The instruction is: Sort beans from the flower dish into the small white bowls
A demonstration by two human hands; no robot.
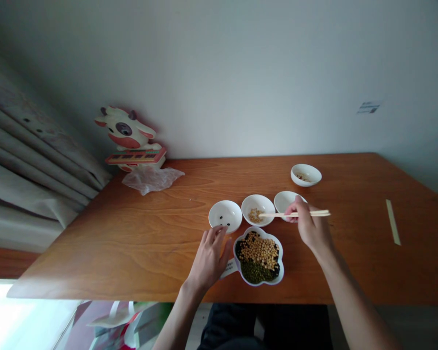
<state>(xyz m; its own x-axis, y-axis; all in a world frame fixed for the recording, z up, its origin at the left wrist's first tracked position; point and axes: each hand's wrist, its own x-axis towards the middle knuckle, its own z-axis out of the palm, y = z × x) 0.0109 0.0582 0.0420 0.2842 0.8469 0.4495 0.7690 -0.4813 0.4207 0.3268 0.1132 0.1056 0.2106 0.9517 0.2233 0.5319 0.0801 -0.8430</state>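
My right hand (pixel 311 225) grips a pair of wooden chopsticks (pixel 295 214), held level, their tips over the middle small white bowl (pixel 258 209), which holds a few yellow beans. My left hand (pixel 210 255) rests flat on the table, fingers apart, touching the left side of a flower-shaped white bowl (pixel 259 256) filled with mixed yellow, green and black beans. A small white bowl (pixel 225 215) with a few black beans stands just beyond my left fingers. Another small bowl (pixel 285 201) sits partly behind my right hand.
A fourth small white bowl (pixel 305 174) stands farther back on the wooden table (pixel 138 233). A cow-shaped toy (pixel 131 138) and crumpled clear plastic (pixel 151 178) are at the back left. A paper chopstick sleeve (pixel 393 221) lies at the right. Curtains hang at the left.
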